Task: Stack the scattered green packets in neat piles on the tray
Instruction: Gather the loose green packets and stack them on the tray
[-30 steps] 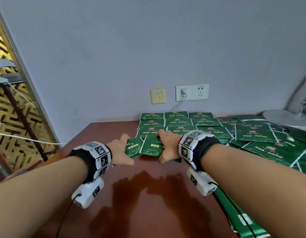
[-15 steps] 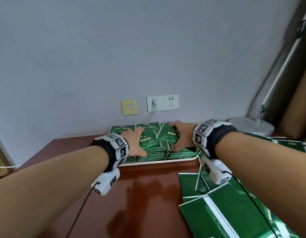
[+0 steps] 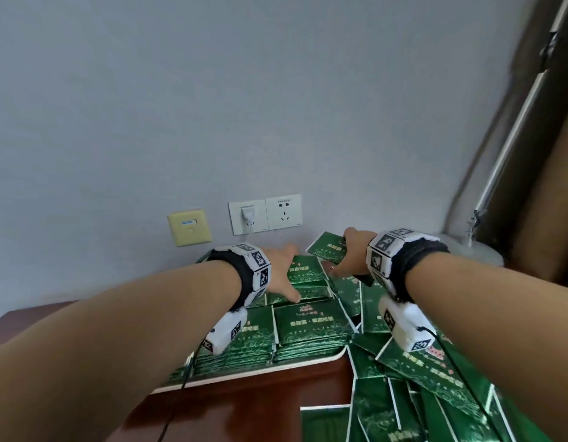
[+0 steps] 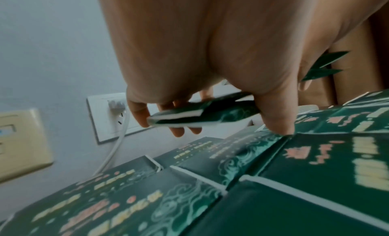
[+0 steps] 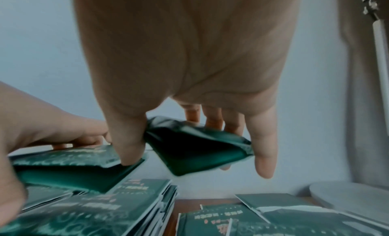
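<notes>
At the far left, a cream wall plate (image 3: 189, 227) sat on the grey wall, with a white double socket (image 3: 265, 215) beside it and a plug and cable in its left half. Below them the tray (image 3: 308, 362), pale-rimmed and standing on the brown table (image 3: 244, 406), carried piles of green packets (image 3: 309, 328) packed edge to edge. Each packet was flat, glossy and dark green, with pale lettering, a swirling light-green pattern and thin white edges.

The left hand (image 3: 281, 272) reached over the back piles. In the left wrist view it pinched a green packet (image 4: 202, 114) between thumb and curled fingers, the thumb tip touching the top of a pile; motion blur made it hard to say whether it held one packet or two.

To the right, the right hand (image 3: 352, 256) held another packet (image 3: 327, 248) tilted above the piles near the wall. In the right wrist view its fingers (image 5: 263, 149) curved round the far edge of that packet (image 5: 195, 146) and the thumb pressed on the near edge.

Further right, loose packets (image 3: 429, 374) lay overlapping and askew on the table beside the tray. A grey lamp base (image 3: 480, 253) stood behind them by the wall.
</notes>
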Available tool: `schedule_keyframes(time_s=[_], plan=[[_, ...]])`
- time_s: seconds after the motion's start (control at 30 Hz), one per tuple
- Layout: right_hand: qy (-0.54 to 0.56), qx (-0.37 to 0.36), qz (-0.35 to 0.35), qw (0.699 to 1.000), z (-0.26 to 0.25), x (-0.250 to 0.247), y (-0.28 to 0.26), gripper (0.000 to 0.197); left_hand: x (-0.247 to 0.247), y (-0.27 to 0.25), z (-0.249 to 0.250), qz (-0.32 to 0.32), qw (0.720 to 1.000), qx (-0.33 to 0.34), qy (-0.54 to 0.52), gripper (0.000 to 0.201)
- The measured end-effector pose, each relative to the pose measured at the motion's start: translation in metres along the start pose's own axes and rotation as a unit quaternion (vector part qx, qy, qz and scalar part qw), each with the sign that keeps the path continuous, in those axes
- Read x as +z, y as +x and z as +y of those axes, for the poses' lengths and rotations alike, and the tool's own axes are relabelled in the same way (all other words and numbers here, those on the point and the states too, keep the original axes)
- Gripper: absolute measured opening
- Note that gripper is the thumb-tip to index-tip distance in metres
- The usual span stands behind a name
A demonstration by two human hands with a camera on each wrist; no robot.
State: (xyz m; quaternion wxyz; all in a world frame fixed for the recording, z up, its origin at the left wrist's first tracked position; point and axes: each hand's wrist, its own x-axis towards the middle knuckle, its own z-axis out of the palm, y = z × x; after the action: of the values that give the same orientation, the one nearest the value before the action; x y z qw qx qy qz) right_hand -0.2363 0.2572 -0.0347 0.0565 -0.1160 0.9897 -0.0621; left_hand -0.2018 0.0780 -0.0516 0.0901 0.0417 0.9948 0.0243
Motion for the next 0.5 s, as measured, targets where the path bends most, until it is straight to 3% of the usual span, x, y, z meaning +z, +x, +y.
schedule_keyframes(time_s=[0.27,0.5], plan=[[0.001,-0.052,-0.026,0.998,-0.012,0.004,0.051,0.076,0.018,0.021,-0.009,-0.019,0.999,0.000,0.030,0.098],[-0.016,-0.131,-0.017,0.991,-0.041,0.009,0.086,0.072,0.024,0.010,-0.006,-0.013,0.998,-0.001,0.055,0.080]])
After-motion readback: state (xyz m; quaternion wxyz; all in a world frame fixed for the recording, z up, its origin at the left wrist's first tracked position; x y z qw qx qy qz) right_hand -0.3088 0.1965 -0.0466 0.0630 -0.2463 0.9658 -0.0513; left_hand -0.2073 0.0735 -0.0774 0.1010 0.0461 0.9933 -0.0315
